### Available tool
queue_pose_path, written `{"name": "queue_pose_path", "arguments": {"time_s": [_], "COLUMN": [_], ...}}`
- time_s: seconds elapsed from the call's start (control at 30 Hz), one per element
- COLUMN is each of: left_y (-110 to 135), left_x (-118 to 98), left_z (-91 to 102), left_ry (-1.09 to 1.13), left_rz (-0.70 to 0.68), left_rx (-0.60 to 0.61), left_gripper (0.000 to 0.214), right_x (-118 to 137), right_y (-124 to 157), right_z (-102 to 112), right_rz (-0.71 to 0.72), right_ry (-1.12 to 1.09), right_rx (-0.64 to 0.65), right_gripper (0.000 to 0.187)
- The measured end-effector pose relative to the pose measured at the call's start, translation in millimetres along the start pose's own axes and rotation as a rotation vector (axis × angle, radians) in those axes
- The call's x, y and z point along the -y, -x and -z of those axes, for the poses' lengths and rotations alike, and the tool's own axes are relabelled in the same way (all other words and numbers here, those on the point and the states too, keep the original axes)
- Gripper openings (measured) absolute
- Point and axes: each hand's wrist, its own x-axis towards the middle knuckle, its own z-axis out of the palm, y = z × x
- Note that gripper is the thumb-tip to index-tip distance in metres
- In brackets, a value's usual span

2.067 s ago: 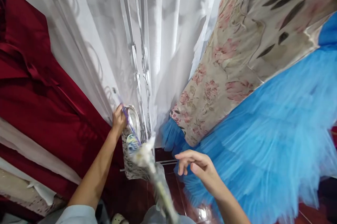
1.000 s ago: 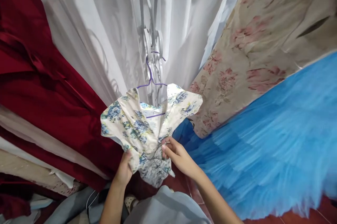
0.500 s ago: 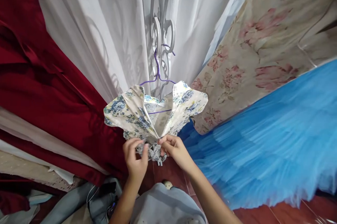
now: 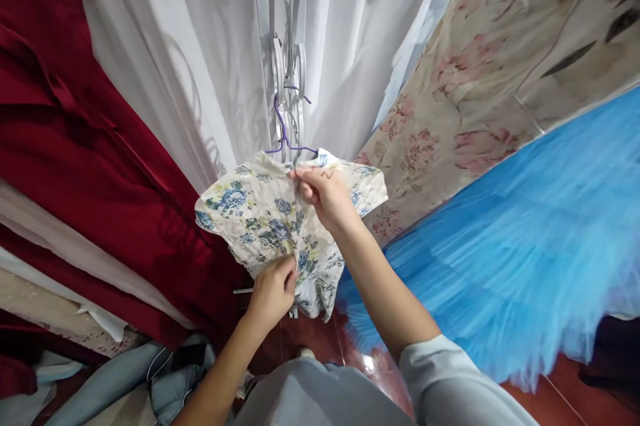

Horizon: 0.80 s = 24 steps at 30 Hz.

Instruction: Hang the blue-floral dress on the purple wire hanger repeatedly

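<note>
A white garment with blue and yellow flowers (image 4: 250,213) hangs from a purple hanger (image 4: 283,136), its centre zipper seam closed up to near the neckline. At the top of that seam, my right hand (image 4: 325,193) is pinched on the zipper, its pull hidden by the fingers. Lower down, my left hand (image 4: 274,289) is closed on the fabric beside the seam. The garment's lower edge hangs loose below my hands.
White curtains (image 4: 210,46) and a white scrolled metal rack (image 4: 277,59) stand behind. Red fabric (image 4: 100,213) hangs at left. On the right are a beige floral cloth (image 4: 450,93) and a blue tulle skirt (image 4: 500,233). Red tiles (image 4: 560,399) cover the floor.
My right hand has moved up from the waist to the neckline, and the open front has closed. My left hand, open before, now grips the lower fabric.
</note>
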Motion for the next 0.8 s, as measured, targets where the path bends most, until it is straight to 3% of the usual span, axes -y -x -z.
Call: {"name": "queue_pose_path", "arguments": {"time_s": [0.13, 0.2, 0.3, 0.33, 0.47, 0.57, 0.67, 0.8], "left_y": [-6.1, -18.9, -51.8, -65.1, -110.4, -123.8, -124.1, -118.7], "left_x": [3.3, -0.6, -15.2, -21.5, -45.1, -50.7, -31.6, 35.4], "left_z": [9.6, 26.8, 69.0, 84.3, 127.1, 138.3, 150.4, 168.6], "left_ry": [0.054, 0.134, 0.174, 0.146, -0.016, -0.078, 0.011, 0.484], "left_rz": [-0.034, -0.045, -0.099, -0.15, -0.373, -0.423, -0.358, -0.153], "left_rx": [0.028, -0.119, -0.444, -0.478, -0.4, -0.482, -0.717, -1.043], "left_gripper": [0.014, 0.011, 0.031, 0.035, 0.023, 0.02, 0.021, 0.019], "right_x": [3.6, -1.5, -7.4, -8.2, -11.1, -21.0, -37.5, -59.8], "right_y": [-1.3, 8.9, 23.1, 25.8, 25.5, 20.8, 22.0, 38.0], "right_z": [-11.8, -11.9, -9.2, -8.5, -9.0, -10.5, -11.1, -14.2], "right_rz": [0.059, 0.05, 0.073, 0.091, 0.146, 0.169, 0.139, 0.034], "right_ry": [-0.002, 0.027, 0.076, 0.093, 0.177, 0.258, 0.304, 0.253], "right_rx": [0.01, 0.002, 0.004, 0.011, 0.014, -0.071, -0.113, -0.061], "right_gripper": [0.024, 0.017, 0.019, 0.019, 0.02, 0.026, 0.029, 0.029]}}
